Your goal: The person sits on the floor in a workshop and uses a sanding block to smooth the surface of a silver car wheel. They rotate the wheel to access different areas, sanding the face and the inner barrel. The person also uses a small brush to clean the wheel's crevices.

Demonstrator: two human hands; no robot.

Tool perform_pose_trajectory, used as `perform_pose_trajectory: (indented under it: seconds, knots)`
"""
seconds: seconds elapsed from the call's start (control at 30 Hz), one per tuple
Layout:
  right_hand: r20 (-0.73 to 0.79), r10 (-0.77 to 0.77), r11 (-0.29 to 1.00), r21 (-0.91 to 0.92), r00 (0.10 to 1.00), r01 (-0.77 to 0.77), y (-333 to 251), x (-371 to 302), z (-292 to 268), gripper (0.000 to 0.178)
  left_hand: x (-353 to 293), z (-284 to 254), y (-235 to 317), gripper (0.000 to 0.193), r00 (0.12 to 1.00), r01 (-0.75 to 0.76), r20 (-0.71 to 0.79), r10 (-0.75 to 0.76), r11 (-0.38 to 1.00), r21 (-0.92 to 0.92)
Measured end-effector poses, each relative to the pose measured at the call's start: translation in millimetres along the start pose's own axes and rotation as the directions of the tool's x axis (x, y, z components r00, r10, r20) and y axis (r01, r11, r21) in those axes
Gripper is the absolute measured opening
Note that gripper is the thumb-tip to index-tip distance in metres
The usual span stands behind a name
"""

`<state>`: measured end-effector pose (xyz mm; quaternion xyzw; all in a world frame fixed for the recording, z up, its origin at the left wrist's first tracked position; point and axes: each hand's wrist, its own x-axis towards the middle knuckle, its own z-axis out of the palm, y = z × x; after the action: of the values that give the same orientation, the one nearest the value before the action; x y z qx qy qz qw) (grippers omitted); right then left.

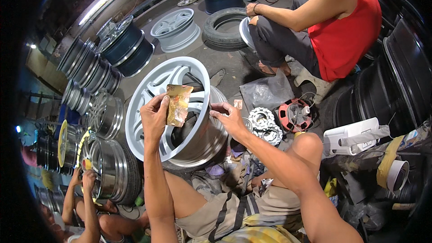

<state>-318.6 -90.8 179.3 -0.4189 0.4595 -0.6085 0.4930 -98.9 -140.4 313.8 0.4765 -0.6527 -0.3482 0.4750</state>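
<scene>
A large silver-grey alloy wheel rim [201,69] stands tilted in front of me, its spoked face turned to the left. Before that face my left hand [154,116] pinches a worn, yellow-brown piece of sandpaper [178,103] between thumb and fingers. The sheet is creased, with a pale ragged patch low on it. At the right side of the rim, my right hand [230,119] has its thumb and forefinger closed at the outer lip. Its other fingers curl under, partly hidden.
A person in a red top [344,27] squats at the back right by a tyre [225,29]. Another person's hands [83,180] work on a rim at lower left. Rims are stacked at left. Around my right knee lie a plastic bag [267,93], a red-black device [294,114] and a white container [351,137].
</scene>
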Motion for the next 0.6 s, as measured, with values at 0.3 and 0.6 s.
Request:
perform_pose_trajectory:
  seconds: [0.3, 0.6]
  knots:
    - [-0.017, -0.019, 0.999, 0.045, 1.0, 0.02, -7, 10, 3, 0.031, -5, -11, 6, 0.024, 0.999, -0.036, -0.031, 0.04, 0.994, 0.103]
    - [-0.09, 0.008, 0.999, -0.038, 0.996, -0.012, 1, 26, -16, 0.035, -7, -38, 13, 0.024, 0.971, -0.059, -0.231, 0.06, 0.998, 0.01]
